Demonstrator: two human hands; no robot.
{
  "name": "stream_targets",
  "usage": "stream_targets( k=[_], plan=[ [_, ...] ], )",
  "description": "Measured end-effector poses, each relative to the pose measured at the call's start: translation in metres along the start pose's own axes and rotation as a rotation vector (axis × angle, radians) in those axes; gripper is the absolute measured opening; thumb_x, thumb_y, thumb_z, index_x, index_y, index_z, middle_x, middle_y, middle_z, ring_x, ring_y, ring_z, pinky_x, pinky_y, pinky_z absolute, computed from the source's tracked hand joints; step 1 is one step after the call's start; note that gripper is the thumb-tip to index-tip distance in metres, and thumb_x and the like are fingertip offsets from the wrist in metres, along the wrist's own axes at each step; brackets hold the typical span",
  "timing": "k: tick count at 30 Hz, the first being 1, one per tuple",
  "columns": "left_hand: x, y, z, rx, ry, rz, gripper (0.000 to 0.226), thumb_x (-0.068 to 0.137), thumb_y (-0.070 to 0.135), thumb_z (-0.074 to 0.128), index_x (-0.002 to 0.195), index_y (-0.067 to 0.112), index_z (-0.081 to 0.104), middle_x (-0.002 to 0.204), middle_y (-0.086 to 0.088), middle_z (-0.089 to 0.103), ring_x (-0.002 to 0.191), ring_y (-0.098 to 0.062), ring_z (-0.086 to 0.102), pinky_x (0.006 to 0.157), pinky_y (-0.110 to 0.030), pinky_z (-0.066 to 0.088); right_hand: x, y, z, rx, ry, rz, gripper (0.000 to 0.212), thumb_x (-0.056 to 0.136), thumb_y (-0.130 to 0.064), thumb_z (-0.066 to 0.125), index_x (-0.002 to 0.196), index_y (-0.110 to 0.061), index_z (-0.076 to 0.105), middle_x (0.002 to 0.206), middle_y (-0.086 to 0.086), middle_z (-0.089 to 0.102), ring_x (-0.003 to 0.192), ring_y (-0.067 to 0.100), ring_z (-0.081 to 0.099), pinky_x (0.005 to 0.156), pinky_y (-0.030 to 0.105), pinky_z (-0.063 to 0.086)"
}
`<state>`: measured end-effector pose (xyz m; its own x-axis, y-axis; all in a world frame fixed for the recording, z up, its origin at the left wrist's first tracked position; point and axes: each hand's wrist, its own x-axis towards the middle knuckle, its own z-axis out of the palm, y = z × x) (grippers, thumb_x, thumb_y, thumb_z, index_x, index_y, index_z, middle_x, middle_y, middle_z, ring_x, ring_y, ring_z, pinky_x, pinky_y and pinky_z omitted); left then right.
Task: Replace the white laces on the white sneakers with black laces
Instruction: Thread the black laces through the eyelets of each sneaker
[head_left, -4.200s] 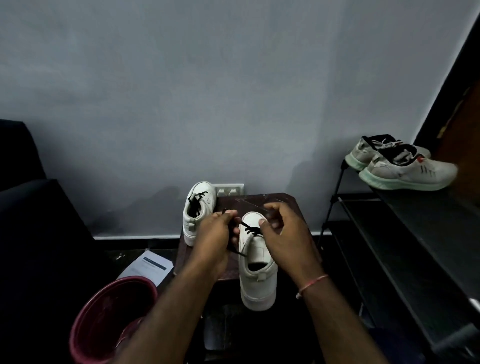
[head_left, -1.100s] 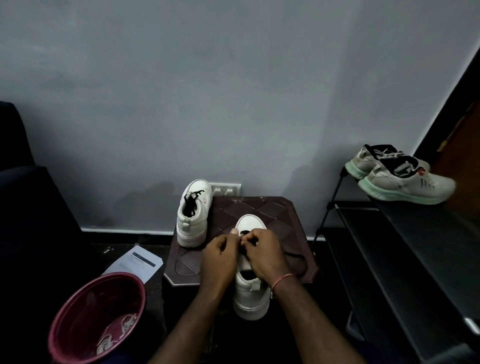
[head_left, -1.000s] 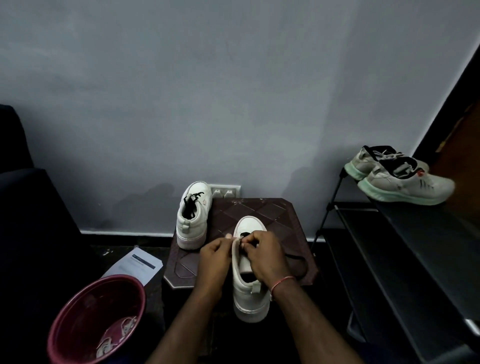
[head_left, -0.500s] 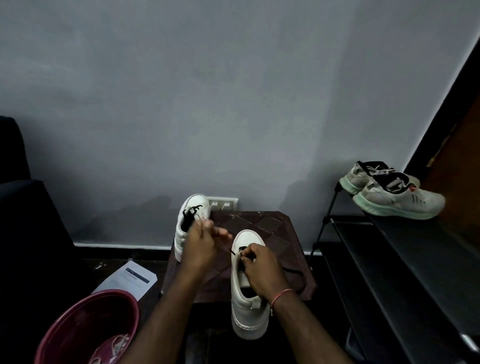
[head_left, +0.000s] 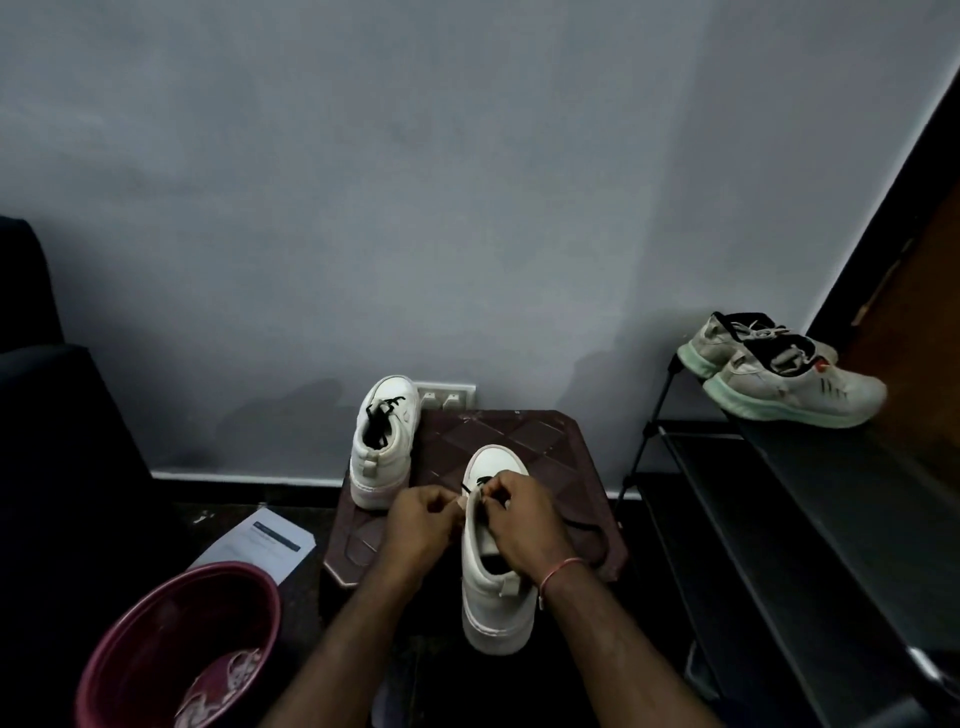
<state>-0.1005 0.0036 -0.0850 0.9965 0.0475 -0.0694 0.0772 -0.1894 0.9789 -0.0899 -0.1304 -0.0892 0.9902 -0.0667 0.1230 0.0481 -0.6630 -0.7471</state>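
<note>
Beyond the left grip (head_left: 421, 525), the far sneaker (head_left: 384, 447) was already laced black. The left grip pinched the edge of the near sneaker (head_left: 496, 592); the right grip (head_left: 519, 514) pinched the black lace (head_left: 471, 488), threaded only near the toe, with most eyelets left.

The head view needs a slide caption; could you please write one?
Left hand grips the near white sneaker on the stool while right hand pinches its black lace.

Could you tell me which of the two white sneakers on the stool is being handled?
The nearer sneaker: the left hand holds its side, the right hand pinches its black lace. The far sneaker stands untouched.
</note>
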Motion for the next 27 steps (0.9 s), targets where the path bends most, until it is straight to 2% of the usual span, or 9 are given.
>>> stream_targets(
  k=[2,5,7,10,15,19,21,24,27],
  plan=[
    [0.001,-0.003,0.004,-0.116,0.023,-0.033,0.017,0.088,0.011,0.067,0.071,0.009,0.071,0.070,-0.011,0.071,0.066,-0.016,0.059,0.063,-0.030,0.049,0.000,0.000,0.000,-0.006,-0.007,-0.002,0.008,0.081,-0.026,0.059,0.074,-0.023,0.063,0.082,-0.003,0.071,0.084,0.018,0.065,0.079,0.038,0.052],
    [0.001,-0.003,0.008,-0.250,0.038,-0.120,0.020,0.090,0.015,0.065,0.075,0.002,0.070,0.062,-0.010,0.063,0.061,-0.019,0.055,0.058,-0.027,0.046,0.000,-0.001,-0.001,0.000,-0.005,-0.001,0.009,0.081,-0.024,0.059,0.074,-0.022,0.064,0.082,-0.003,0.071,0.084,0.018,0.065,0.079,0.038,0.052],
    [0.003,-0.002,0.010,-0.307,0.052,-0.115,0.017,0.091,0.012,0.063,0.078,0.004,0.070,0.062,-0.007,0.065,0.059,-0.016,0.057,0.055,-0.025,0.047,-0.001,-0.002,-0.001,0.003,-0.001,0.002,0.009,0.081,-0.024,0.059,0.073,-0.025,0.063,0.082,-0.003,0.071,0.084,0.018,0.065,0.079,0.038,0.052],
    [0.003,0.000,0.014,-0.391,0.040,-0.069,0.017,0.094,0.012,0.059,0.090,0.001,0.071,0.081,-0.017,0.072,0.072,-0.023,0.064,0.067,-0.030,0.052,-0.001,-0.003,-0.001,0.006,-0.004,0.013,0.010,0.081,-0.026,0.059,0.071,-0.027,0.061,0.081,-0.004,0.071,0.084,0.018,0.065,0.079,0.039,0.053],
    [0.000,-0.001,0.012,-0.445,-0.051,-0.005,0.022,0.089,0.023,0.062,0.086,0.003,0.073,0.082,-0.015,0.072,0.075,-0.022,0.065,0.073,-0.032,0.052,-0.001,-0.003,0.000,-0.008,0.009,0.011,0.009,0.079,-0.030,0.056,0.072,-0.027,0.060,0.082,-0.003,0.071,0.084,0.020,0.064,0.078,0.040,0.052],
    [-0.001,-0.008,0.005,-0.516,-0.135,-0.045,0.030,0.086,0.027,0.066,0.094,-0.001,0.072,0.094,-0.025,0.071,0.082,-0.027,0.066,0.081,-0.038,0.051,-0.001,-0.004,0.000,-0.018,0.011,0.013,0.010,0.081,-0.026,0.059,0.071,-0.028,0.060,0.082,-0.002,0.071,0.084,0.020,0.065,0.079,0.040,0.052],
    [-0.003,-0.009,0.005,-0.508,-0.115,-0.044,0.023,0.088,0.019,0.065,0.095,-0.002,0.072,0.094,-0.024,0.071,0.082,-0.027,0.066,0.080,-0.037,0.052,-0.002,-0.005,0.000,-0.019,0.011,0.017,0.010,0.082,-0.026,0.060,0.072,-0.025,0.061,0.081,-0.003,0.071,0.084,0.020,0.064,0.079,0.040,0.052],
    [-0.001,-0.008,0.010,-0.387,0.005,-0.011,0.010,0.088,0.009,0.065,0.085,0.002,0.071,0.079,-0.011,0.073,0.073,-0.019,0.064,0.068,-0.028,0.053,-0.002,-0.005,0.001,-0.018,0.014,0.021,0.009,0.081,-0.026,0.060,0.073,-0.022,0.063,0.080,-0.004,0.071,0.082,0.019,0.065,0.078,0.041,0.052],
    [0.008,-0.006,0.015,-0.176,0.094,0.085,0.015,0.089,0.008,0.064,0.075,0.011,0.067,0.072,-0.004,0.069,0.068,-0.012,0.060,0.066,-0.030,0.050,-0.003,-0.007,0.000,-0.010,0.013,0.032,0.009,0.080,-0.028,0.059,0.075,-0.022,0.065,0.081,-0.004,0.071,0.084,0.019,0.065,0.079,0.041,0.052]
  ],
)
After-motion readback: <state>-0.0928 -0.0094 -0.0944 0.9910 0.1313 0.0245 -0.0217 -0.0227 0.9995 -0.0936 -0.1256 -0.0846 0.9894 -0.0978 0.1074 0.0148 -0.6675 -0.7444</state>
